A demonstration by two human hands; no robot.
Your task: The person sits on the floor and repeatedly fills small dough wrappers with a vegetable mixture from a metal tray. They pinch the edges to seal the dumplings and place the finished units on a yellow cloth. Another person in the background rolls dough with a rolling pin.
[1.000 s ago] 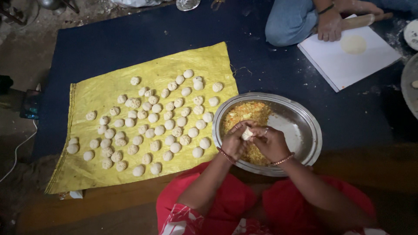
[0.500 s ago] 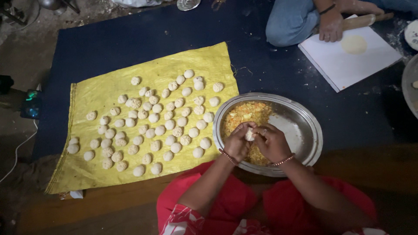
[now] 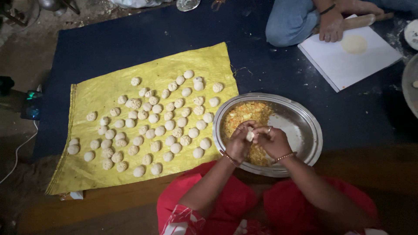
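Head view: over the near-right round steel tray (image 3: 305, 126), the left hand (image 3: 238, 142) and right hand (image 3: 273, 141) meet, each grip clamped on one small white dumpling (image 3: 250, 135) pinched between the fingertips, above orange-yellow filling (image 3: 244, 114). Left, rows of finished dumplings (image 3: 148, 122) lie on a yellow sheet (image 3: 104, 91). Far right, another person's hand (image 3: 331, 28) rests by a white board (image 3: 348, 61).

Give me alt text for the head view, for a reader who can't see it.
Both hands, left hand and right hand, pinch a small dumpling over a steel bowl of orange-yellow filling. To the left, dozens of finished dumplings lie on a yellow sheet; at top right another person's hand rests on a rolling pin.
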